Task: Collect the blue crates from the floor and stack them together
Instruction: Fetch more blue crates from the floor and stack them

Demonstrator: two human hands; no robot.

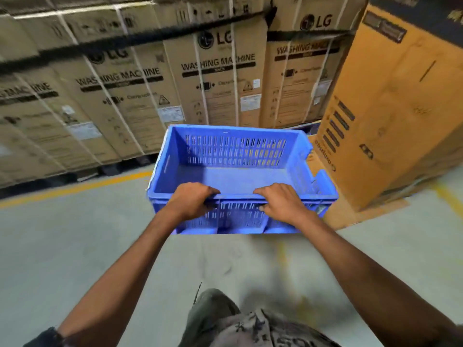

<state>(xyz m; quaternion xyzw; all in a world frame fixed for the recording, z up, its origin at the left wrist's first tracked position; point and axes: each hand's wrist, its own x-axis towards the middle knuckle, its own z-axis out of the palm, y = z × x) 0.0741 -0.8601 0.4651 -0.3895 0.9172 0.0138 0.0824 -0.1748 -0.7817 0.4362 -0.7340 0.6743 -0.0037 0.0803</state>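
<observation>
An empty blue plastic crate (238,176) with slotted walls fills the middle of the head view, held up off the grey floor. My left hand (193,199) grips its near rim left of centre, fingers curled over the edge. My right hand (280,200) grips the same rim right of centre. The crate's right wall has a notch at its near corner. No other blue crate shows in this view.
A wall of strapped washing-machine cartons (215,78) on dark pallets runs across the back. A tall orange-brown carton (390,116) stands at the right on flattened cardboard. Yellow floor lines (75,189) mark the grey concrete. My leg (213,314) shows at the bottom.
</observation>
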